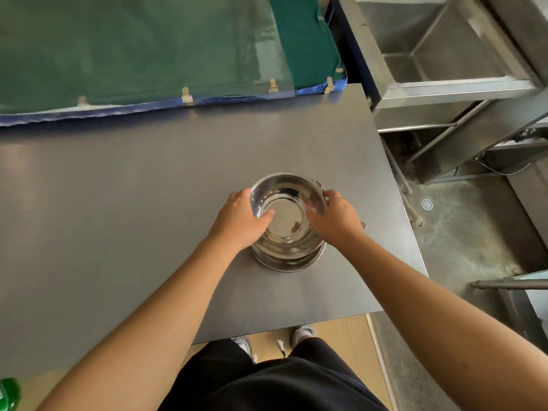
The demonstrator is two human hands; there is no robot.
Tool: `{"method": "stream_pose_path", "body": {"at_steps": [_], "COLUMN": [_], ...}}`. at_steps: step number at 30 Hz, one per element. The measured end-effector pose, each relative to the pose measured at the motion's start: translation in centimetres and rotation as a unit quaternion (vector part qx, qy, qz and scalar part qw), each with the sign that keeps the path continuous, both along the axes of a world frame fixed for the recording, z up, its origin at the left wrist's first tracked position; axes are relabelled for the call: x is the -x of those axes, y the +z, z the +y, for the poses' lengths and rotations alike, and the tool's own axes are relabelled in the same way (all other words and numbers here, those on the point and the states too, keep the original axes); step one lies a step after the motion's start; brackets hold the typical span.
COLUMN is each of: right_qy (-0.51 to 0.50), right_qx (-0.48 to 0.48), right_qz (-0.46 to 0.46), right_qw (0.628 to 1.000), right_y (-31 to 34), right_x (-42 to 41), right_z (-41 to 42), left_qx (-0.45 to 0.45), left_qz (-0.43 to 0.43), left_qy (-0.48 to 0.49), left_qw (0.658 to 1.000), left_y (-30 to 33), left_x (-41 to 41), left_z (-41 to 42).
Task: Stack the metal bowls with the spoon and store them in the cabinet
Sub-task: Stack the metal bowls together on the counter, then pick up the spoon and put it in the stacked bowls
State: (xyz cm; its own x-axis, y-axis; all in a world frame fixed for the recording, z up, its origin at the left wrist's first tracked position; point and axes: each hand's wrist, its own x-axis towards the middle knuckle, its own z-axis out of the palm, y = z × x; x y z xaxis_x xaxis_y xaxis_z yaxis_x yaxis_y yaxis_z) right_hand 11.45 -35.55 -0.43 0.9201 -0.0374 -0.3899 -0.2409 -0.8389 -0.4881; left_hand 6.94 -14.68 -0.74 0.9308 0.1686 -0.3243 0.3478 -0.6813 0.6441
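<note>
Both bare forearms reach forward and converge toward the middle. The left hand (240, 218) curls inward, thumb hooked forward over a rim, fingers wrapped out of sight. The right hand (335, 218) mirrors it — thumb tucked inside, knuckles up, fingers bent round the far side.

Grey table (118, 203) fills most of the view. Behind it, green cloth (133, 46) w/ blue edging, small metal clips (186, 96) along its near edge. Far right: steel sink unit (444, 54) on a frame, cables under it. Concrete floor (474, 232) w/ round drain (427, 204). Green bottle (9, 394) at bottom left corner, mostly cut off. Black shorts (281, 381), grey shoes (302, 333) below table edge.
</note>
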Motion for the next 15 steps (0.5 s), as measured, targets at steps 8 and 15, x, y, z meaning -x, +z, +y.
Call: {"method": "stream_pose_path", "body": {"at_steps": [8,15], "right_qy": [-0.015,-0.004], "right_qx": [0.004,0.024], "right_qz": [0.037,0.043], "right_qw": [0.999,0.999], "right_y": [-1.9,-3.3], "right_x": [2.3,2.6], "right_z": [-0.9,-0.9], "left_qx": [-0.005,-0.025], "left_qz": [0.05,0.066], "left_qy": [-0.012,-0.001], "left_qw": [0.999,0.998], "left_y": [-1.9,-3.5], "left_x": [1.8,2.0], "left_z": [-1.5,-2.4]}}
